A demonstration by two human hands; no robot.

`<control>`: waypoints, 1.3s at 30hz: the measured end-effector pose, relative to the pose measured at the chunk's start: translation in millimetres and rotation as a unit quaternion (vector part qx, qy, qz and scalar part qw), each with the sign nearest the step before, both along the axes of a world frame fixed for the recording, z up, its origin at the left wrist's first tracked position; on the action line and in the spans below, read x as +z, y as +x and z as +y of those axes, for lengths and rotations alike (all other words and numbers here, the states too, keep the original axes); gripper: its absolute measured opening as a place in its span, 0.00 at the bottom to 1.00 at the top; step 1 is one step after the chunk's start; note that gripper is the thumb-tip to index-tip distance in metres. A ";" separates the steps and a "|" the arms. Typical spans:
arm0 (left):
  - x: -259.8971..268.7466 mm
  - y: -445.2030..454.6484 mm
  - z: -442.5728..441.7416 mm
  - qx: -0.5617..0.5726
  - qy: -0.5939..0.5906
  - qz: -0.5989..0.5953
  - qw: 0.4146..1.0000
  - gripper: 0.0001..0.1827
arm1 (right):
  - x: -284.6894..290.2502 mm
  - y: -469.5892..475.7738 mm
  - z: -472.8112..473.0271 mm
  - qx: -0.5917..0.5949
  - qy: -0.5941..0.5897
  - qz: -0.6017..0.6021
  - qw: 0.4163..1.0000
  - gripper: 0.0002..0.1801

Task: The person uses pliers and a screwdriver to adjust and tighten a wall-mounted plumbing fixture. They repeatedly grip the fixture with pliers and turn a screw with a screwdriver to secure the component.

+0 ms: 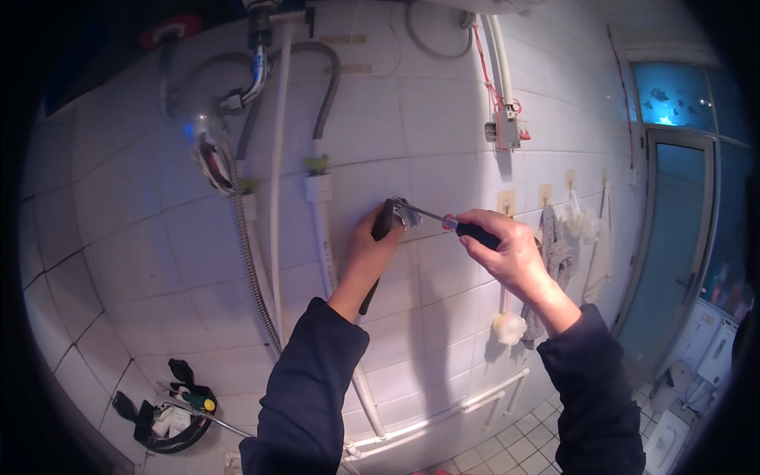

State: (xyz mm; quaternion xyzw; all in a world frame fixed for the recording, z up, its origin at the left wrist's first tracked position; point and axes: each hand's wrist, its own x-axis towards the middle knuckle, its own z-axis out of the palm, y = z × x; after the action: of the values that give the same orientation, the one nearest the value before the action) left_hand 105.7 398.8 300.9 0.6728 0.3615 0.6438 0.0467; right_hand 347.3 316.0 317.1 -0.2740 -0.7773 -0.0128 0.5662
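Note:
My right hand (504, 249) grips the black handle of a screwdriver (480, 234), its shaft pointing left and slightly up. The screwdriver's tip meets or nearly meets the top of a small chrome fitting (409, 218) in front of the white tiled wall (368, 130). My left hand (375, 243) is closed around a long dark object (383, 221), whose lower end shows below the wrist. Its fingers reach the chrome fitting too. What the dark object is, and whether it joins the fitting, I cannot tell. The fitting's back is hidden.
A white pipe (321, 231) with a green-handled valve (316, 164) runs left of my hands. Further left hang a chrome shower mixer (214, 154) and metal hose (252, 267). A breaker (508, 129) with red wires sits upper right. A tool bag (178, 436) lies lower left.

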 end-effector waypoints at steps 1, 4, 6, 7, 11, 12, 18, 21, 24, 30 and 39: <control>0.0 -0.8 -0.6 -0.022 -0.027 -0.013 0.999 0.30 | -0.5 -0.6 0.5 -0.013 0.014 -0.015 1.000 0.17; 1.1 -4.6 -5.1 -0.061 -0.075 -0.038 0.995 0.32 | -1.7 -1.6 0.7 -0.016 0.043 -0.018 0.999 0.15; 1.2 -6.2 -7.1 -0.067 -0.092 -0.047 0.992 0.33 | -2.2 -1.8 0.3 -0.015 0.046 -0.017 0.999 0.15; 1.0 -6.5 -7.5 -0.065 -0.098 -0.047 0.992 0.34 | -2.5 -1.8 0.1 -0.011 0.047 -0.014 0.999 0.15; -3.0 -3.0 -8.4 -0.043 -0.034 -0.027 0.998 0.38 | -4.7 -2.5 -0.9 0.001 0.041 0.007 0.999 0.17; -4.4 -1.2 -9.1 -0.023 -0.027 -0.019 0.999 0.40 | -5.5 -2.8 -1.2 -0.006 0.035 0.010 0.999 0.17; -10.2 9.6 -14.0 0.082 -0.014 0.007 0.997 0.40 | -2.2 -0.8 -3.5 -0.021 -0.003 -0.008 1.000 0.17; -11.7 11.4 -9.8 0.115 0.017 0.011 0.993 0.39 | 10.3 4.0 -3.0 -0.035 0.002 -0.050 0.998 0.16; -15.8 10.4 -4.4 0.144 0.058 0.005 0.988 0.37 | 27.9 7.5 -0.6 -0.048 0.097 -0.120 0.987 0.12; -23.1 3.7 -8.1 0.179 0.080 0.064 0.978 0.31 | 46.3 -2.5 -7.1 -0.305 0.279 -0.356 0.838 0.12; -32.3 15.5 2.0 0.243 0.126 0.072 0.959 0.29 | 62.5 -4.8 0.0 -0.286 0.231 -0.385 0.846 0.07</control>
State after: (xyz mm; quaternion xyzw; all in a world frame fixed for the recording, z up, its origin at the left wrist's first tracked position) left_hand 121.2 400.8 268.6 0.6095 0.4328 0.6259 -0.2225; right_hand 342.5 315.9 379.6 -0.3187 -0.7947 -0.4580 0.2391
